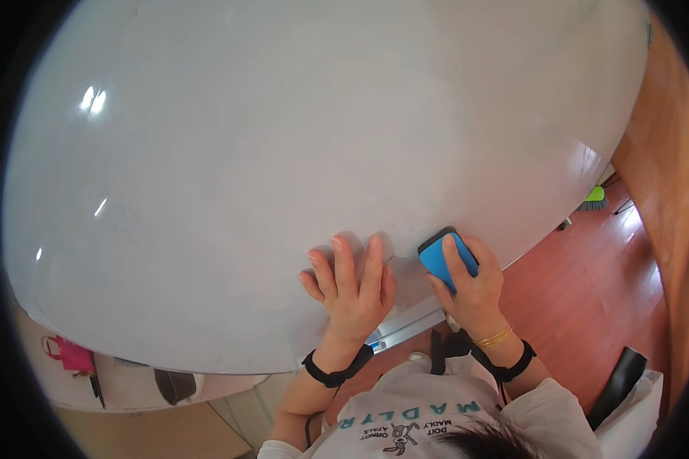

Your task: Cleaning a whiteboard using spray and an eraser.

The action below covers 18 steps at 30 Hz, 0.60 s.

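Note:
A large glossy whiteboard [283,138] fills most of the head view. My right hand [473,287] grips a blue whiteboard eraser [439,260] with a dark pad, near the board's lower edge. The eraser's dark side faces the board; whether it presses on the surface is hard to make out. To its left, my left hand [352,287] is spread with fingers apart, fingertips at the white surface, holding nothing. Black bands circle both wrists, and gold bangles sit on the right one.
Below the board runs a metal ledge [409,329]. A pink bag [73,356] lies on a white surface at lower left. At right are a green-and-grey brush [594,199], reddish wooden floor [566,283], and a white bin [635,409] with something black in it.

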Motion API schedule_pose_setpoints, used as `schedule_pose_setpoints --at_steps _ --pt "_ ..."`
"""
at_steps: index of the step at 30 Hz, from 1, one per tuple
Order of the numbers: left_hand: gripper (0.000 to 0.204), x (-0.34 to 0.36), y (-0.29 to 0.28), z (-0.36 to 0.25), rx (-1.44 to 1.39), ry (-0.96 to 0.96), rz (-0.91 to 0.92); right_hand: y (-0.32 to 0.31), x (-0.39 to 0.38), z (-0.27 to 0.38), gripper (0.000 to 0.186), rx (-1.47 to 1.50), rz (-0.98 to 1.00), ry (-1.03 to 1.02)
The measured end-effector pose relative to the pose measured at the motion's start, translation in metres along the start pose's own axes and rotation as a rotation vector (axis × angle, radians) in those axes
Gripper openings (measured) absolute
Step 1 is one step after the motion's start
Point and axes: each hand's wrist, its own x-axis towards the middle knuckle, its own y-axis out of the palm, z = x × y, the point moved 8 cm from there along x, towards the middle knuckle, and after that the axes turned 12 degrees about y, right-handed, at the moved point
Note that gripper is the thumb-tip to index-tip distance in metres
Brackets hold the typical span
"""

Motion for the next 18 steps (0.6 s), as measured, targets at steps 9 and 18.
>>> schedule_pose_setpoints --at_steps 9,18 --pt "0.043 0.002 0.001 0.001 0.005 -0.001 -0.018 0.0 0.011 0.015 0.055 0.037 -0.015 -0.035" --pt "0.043 -0.002 0.001 0.009 -0.106 -0.096 -0.154 -0.006 0.028 0.031 0.054 0.096 -0.084 -0.068"
